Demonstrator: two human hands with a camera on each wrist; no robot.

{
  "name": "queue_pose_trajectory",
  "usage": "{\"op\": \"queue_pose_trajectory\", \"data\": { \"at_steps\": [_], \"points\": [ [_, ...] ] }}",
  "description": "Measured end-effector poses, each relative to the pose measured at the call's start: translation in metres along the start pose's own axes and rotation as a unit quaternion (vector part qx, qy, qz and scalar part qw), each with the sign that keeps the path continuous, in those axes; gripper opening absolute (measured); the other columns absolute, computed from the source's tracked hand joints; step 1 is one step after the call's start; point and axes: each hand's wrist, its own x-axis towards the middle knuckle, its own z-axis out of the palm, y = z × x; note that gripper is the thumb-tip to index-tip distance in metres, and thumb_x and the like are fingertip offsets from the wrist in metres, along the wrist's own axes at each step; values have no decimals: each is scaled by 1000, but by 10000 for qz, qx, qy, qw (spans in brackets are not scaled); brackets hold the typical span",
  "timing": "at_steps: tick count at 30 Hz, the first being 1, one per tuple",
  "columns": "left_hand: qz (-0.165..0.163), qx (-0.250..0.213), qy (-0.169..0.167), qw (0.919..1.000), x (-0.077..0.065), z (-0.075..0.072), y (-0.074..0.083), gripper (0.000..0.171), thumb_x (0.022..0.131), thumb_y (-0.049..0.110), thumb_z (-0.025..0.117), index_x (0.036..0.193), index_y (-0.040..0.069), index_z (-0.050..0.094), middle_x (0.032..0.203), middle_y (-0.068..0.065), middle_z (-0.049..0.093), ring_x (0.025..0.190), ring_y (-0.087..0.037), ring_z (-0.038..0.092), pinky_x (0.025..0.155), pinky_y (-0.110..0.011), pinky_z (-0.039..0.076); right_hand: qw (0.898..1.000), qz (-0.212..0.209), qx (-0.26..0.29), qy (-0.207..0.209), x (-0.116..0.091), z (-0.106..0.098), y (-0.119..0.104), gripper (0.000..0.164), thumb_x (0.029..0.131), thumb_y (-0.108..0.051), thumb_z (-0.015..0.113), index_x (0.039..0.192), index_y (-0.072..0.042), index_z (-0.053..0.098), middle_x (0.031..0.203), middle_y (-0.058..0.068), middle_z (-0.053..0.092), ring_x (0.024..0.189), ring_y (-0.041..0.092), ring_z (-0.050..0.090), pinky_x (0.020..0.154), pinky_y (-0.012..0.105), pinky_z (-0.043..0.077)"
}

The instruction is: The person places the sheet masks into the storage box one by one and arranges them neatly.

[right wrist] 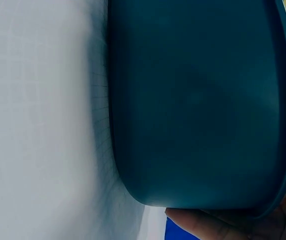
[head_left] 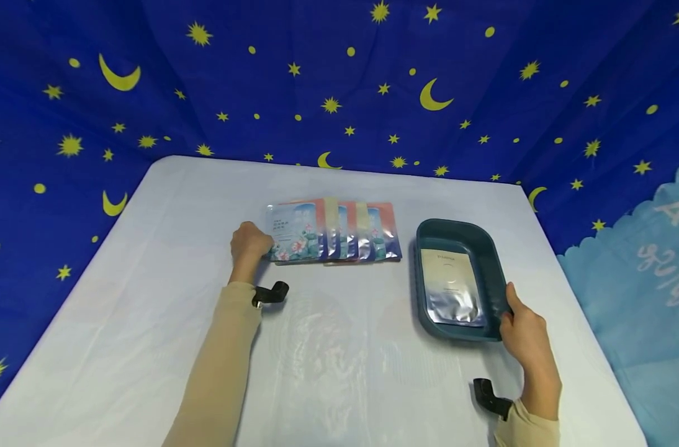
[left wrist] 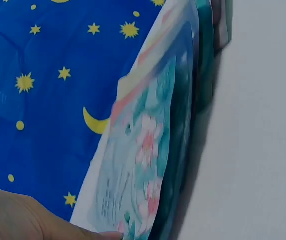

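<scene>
Several flat sheet mask packets lie in an overlapping row on the white table, mostly pale blue with pink flowers, others cream and coral. My left hand pinches the lower left corner of the leftmost flowered packet. In the left wrist view my thumb lies on that packet's face; the fingers under it are hidden. To the right, my right hand grips the near right side of a dark teal plastic bin. One cream and silver mask packet lies face up inside the bin.
A white cloth covers the table. Behind it and to the left hangs a dark blue curtain with yellow stars and moons. A light blue cloth with white lettering hangs at the right edge. Black camera mounts sit on both wrists.
</scene>
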Motion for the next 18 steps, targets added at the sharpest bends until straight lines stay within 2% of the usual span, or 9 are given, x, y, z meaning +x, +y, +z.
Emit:
{"op": "queue_pose_trajectory", "data": {
  "at_steps": [4, 7, 9, 11, 13, 15, 18],
  "points": [
    [15, -297, -233, 9993, 5, -4, -5, 34, 84, 9, 62, 111, -11, 62, 85, -17, 65, 67, -21, 57, 58, -29, 47, 10000, -6, -20, 13, 0, -1, -1, 57, 91, 1, 39, 146, 10, 28, 135, 41, 39, 113, 62, 48, 92, 67, 41],
    [23, -1194, -573, 9912, 4, -7, -6, 29, 87, 6, 67, 112, -10, 65, 78, -10, 65, 52, -9, 56, 55, -25, 50, 10000, -15, -1, 26, -1, 0, 0, 58, 90, 2, 40, 146, 10, 28, 135, 41, 40, 112, 61, 49, 92, 66, 41],
    [29, -1920, -741, 9786, 2, -10, -4, 27, 90, 4, 65, 114, -8, 65, 81, -8, 65, 48, -5, 56, 60, -27, 56, 10000, -44, 14, 45, -1, 0, 1, 58, 90, 3, 40, 147, 10, 28, 134, 41, 40, 112, 61, 50, 91, 66, 41],
    [33, -2599, -846, 9619, -3, -14, 0, 28, 91, 2, 64, 117, -7, 63, 89, -9, 64, 48, -2, 58, 70, -30, 60, 9999, -82, 11, 94, -1, 0, 1, 58, 90, 3, 40, 146, 11, 29, 134, 42, 41, 108, 60, 52, 89, 66, 42],
    [164, -3003, -899, 9494, -10, -18, 7, 28, 92, 1, 63, 119, -7, 61, 98, -12, 63, 51, -2, 60, 78, -34, 60, 9998, -131, 13, 153, 0, 0, 2, 58, 90, 3, 40, 146, 11, 30, 133, 42, 41, 104, 58, 54, 87, 66, 43],
    [331, -3318, -936, 9381, -18, -20, 18, 28, 92, 1, 63, 119, -8, 60, 109, -17, 62, 54, -2, 61, 77, -32, 59, 9997, -161, 5, 199, 0, 0, 2, 57, 90, 3, 40, 145, 12, 31, 132, 42, 42, 99, 56, 56, 84, 65, 43],
    [578, -3760, -1005, 9193, -33, -19, 39, 28, 91, -1, 64, 117, -9, 60, 127, -18, 60, 60, -2, 63, 68, -24, 58, 9996, -181, 1, 213, 1, 0, 2, 57, 90, 4, 42, 145, 12, 32, 131, 42, 43, 96, 56, 57, 83, 65, 44]
  ]
}}
